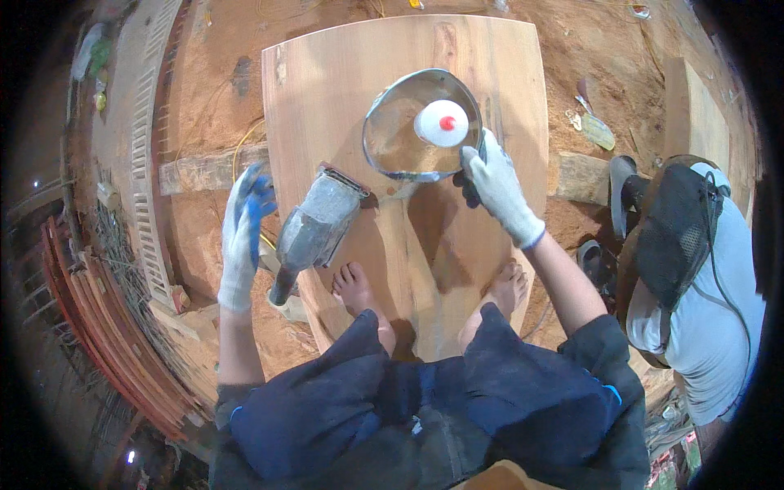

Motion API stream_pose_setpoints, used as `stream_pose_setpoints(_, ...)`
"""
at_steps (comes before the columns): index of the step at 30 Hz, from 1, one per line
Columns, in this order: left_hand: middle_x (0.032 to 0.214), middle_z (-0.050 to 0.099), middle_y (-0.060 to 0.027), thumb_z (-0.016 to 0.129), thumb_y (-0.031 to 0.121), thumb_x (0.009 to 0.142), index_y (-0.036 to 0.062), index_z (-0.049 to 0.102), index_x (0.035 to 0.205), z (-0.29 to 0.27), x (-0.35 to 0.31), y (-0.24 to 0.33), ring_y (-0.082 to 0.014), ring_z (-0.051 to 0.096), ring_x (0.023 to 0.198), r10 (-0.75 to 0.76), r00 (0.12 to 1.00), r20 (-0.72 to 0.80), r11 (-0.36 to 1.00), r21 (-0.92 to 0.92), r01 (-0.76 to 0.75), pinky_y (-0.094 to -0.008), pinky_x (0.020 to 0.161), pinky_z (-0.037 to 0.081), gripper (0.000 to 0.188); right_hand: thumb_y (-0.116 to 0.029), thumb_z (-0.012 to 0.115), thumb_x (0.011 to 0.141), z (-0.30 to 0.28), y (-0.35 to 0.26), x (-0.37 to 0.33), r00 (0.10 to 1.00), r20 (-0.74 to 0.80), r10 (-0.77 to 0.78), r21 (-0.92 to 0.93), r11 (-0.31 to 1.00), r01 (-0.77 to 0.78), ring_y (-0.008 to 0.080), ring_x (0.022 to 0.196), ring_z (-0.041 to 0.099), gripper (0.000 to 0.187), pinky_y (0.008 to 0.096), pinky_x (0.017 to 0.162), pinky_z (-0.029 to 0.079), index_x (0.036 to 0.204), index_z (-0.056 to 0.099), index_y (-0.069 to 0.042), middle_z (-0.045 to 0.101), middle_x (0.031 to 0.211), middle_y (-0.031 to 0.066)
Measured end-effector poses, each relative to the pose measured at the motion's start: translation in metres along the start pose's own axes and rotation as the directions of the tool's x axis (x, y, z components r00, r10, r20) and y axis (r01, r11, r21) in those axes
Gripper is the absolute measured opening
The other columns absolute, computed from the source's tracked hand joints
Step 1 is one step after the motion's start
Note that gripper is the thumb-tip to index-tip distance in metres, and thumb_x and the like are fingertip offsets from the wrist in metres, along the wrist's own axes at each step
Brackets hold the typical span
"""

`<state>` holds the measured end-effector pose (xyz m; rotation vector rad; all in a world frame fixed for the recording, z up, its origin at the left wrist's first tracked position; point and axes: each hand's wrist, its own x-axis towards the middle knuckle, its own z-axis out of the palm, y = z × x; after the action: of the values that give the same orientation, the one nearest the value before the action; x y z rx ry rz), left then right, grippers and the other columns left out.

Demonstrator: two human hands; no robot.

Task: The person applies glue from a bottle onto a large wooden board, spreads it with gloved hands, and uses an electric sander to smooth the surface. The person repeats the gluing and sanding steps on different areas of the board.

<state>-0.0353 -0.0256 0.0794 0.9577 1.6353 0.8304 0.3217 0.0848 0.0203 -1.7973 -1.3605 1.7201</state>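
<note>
I squat barefoot on a wide wooden board (327, 98). My right hand (498, 184), gloved in white with a dark palm side, grips the near right rim of a round shallow metal pan (394, 147). Inside the pan stands a white plastic bottle (433, 131) with a red cap, seen from above. Left of the board, my left hand (245, 220) wears a white glove with blue-coated fingers; it is open and holds nothing. Between that hand and my left foot sits a grey, dusty power tool (318, 216) that looks like a sander, its handle end pointing toward me.
Wooden beams (208, 170) support the board above reddish, dusty ground. At the right, another person (694, 269) in a light top sits close by, with a dark mesh bag or pad. Stacked reddish strips (114, 327) lie at the left, beside a slatted pale frame (147, 147).
</note>
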Motion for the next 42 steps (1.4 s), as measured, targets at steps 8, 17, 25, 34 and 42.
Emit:
stream_pose_setpoints(8, 0.151, 0.044, -0.0130, 0.065, 0.008, 0.090, -0.0003, 0.032, 0.154, 0.025, 0.014, 0.065, -0.0216, 0.043, 0.138, -0.003, 0.927, 0.375, 1.000, 0.008, 0.000, -0.0348, 0.115, 0.033, 0.073, -0.025, 0.056, 0.098, 0.037, -0.050, -0.084, 0.962, 0.223, -0.158, -0.132, 0.973, 0.190, 0.0410, 0.067, 0.068, 0.059, 0.0504, 0.058, 0.051, 0.139, 0.035, 0.011, 0.064, 0.074, 0.0296)
stream_pose_setpoints(17, 0.125, 0.065, -0.0064, 0.064, 0.017, 0.094, 0.0056, 0.053, 0.141, -0.061, -0.001, -0.022, -0.0186, 0.063, 0.111, -0.171, 0.985, 0.029, 0.915, -0.366, 0.169, -0.0336, 0.095, 0.051, 0.050, -0.035, 0.059, 0.098, 0.058, -0.037, -0.083, 0.831, 0.276, -0.482, -0.019, 0.862, 0.506, 0.0430, 0.110, 0.063, 0.065, 0.0481, 0.094, 0.050, 0.146, 0.038, 0.002, 0.060, 0.125, 0.0294)
stream_pose_setpoints(25, 0.124, 0.065, -0.0175, 0.058, 0.017, 0.094, 0.0091, 0.055, 0.132, -0.159, 0.038, -0.163, -0.0353, 0.064, 0.113, -0.299, 0.894, -0.334, 0.665, -0.745, -0.056, -0.0509, 0.091, 0.056, 0.040, -0.031, 0.065, 0.095, 0.037, 0.064, -0.080, 0.959, -0.003, -0.284, -0.222, 0.935, 0.276, 0.0376, 0.121, 0.056, 0.052, 0.0454, 0.104, 0.043, 0.135, 0.052, 0.000, 0.058, 0.125, 0.0225)
stream_pose_setpoints(34, 0.128, 0.062, -0.0226, 0.050, 0.019, 0.094, 0.0018, 0.054, 0.134, -0.165, 0.095, -0.258, -0.0406, 0.062, 0.116, -0.601, 0.704, -0.378, 0.551, -0.834, 0.022, -0.0567, 0.100, 0.051, 0.043, -0.032, 0.067, 0.091, -0.004, 0.101, -0.066, 0.810, -0.184, -0.558, -0.742, 0.619, 0.258, 0.0395, 0.134, 0.044, 0.051, 0.0493, 0.109, 0.039, 0.135, 0.055, -0.009, 0.051, 0.139, 0.0183)
stream_pose_setpoints(42, 0.131, 0.060, -0.0249, 0.051, 0.024, 0.094, -0.0008, 0.054, 0.133, -0.167, 0.111, -0.315, -0.0427, 0.060, 0.119, -0.721, 0.677, -0.150, 0.412, -0.878, 0.244, -0.0568, 0.106, 0.047, 0.046, -0.044, 0.064, 0.092, -0.033, 0.081, -0.011, 0.825, -0.173, -0.538, -0.883, 0.455, 0.112, 0.0420, 0.143, 0.031, 0.054, 0.0555, 0.116, 0.027, 0.139, 0.057, -0.021, 0.038, 0.155, 0.0145)
